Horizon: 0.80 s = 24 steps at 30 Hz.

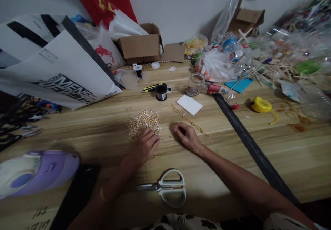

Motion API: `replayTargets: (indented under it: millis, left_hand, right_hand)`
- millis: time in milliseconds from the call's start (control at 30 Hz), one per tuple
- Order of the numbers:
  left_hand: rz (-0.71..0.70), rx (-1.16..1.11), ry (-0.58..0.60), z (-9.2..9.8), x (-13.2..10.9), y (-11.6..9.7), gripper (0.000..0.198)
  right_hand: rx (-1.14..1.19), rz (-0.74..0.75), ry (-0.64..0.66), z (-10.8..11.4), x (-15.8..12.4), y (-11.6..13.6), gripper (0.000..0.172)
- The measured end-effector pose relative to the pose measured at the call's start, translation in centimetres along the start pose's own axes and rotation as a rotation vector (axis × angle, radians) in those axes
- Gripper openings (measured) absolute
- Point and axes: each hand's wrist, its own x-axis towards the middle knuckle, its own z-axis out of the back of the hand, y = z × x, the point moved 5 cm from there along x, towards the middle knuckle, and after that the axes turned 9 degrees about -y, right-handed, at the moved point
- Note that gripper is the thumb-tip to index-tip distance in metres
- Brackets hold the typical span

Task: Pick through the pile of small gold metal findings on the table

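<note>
A heap of tiny gold and silver-coloured wire-like pieces (pixel 144 121) lies at mid-table. My left hand (pixel 148 142) rests at the heap's near edge, fingers curled down and together; its fingertips are hidden from above. To the right, my right hand (pixel 188 137) lies on its side on the wood with fingers curled towards the thumb. Whatever either hand holds, if anything, cannot be made out. Beyond the right hand stretches a gold chain (pixel 191 121). A short gold chain piece (pixel 159 154) lies just below the left hand. Nearer me are white-handled scissors (pixel 172 188).
Behind the hands are a wire spool (pixel 161 92), a yellow-black utility knife (pixel 151 88), a white pad (pixel 189 104) and a jar of beads (pixel 193 85). A yellow tape measure (pixel 261 105) sits right, beyond a dark strip (pixel 248 140). Plastic clutter fills the back right.
</note>
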Motion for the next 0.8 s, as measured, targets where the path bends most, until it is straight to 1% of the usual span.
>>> replayTargets:
  millis: [100, 233, 400, 633, 800]
  left_hand:
    - [0.049, -0.022, -0.094, 0.7, -0.7, 1.6, 0.016]
    - [0.086, -0.050, -0.158, 1.7, -1.1, 2.8, 0.015]
    - [0.146, -0.082, -0.183, 2.2, -1.5, 3.9, 0.014]
    - [0.293, -0.178, -0.220, 2.6, -1.9, 5.1, 0.009]
    - [0.404, -0.308, -0.204, 2.1, -2.1, 5.3, 0.007]
  right_hand:
    - [0.008, 0.005, 0.008, -0.1, 0.0, 0.1, 0.015]
    - [-0.003, 0.031, 0.016, -0.1, 0.0, 0.2, 0.017]
    - [-0.010, 0.075, 0.013, -0.1, 0.0, 0.4, 0.016]
    - [0.002, 0.051, 0.020, -0.3, 0.0, 0.1, 0.019]
    - [-0.008, 0.063, 0.023, -0.3, -0.1, 0.2, 0.019]
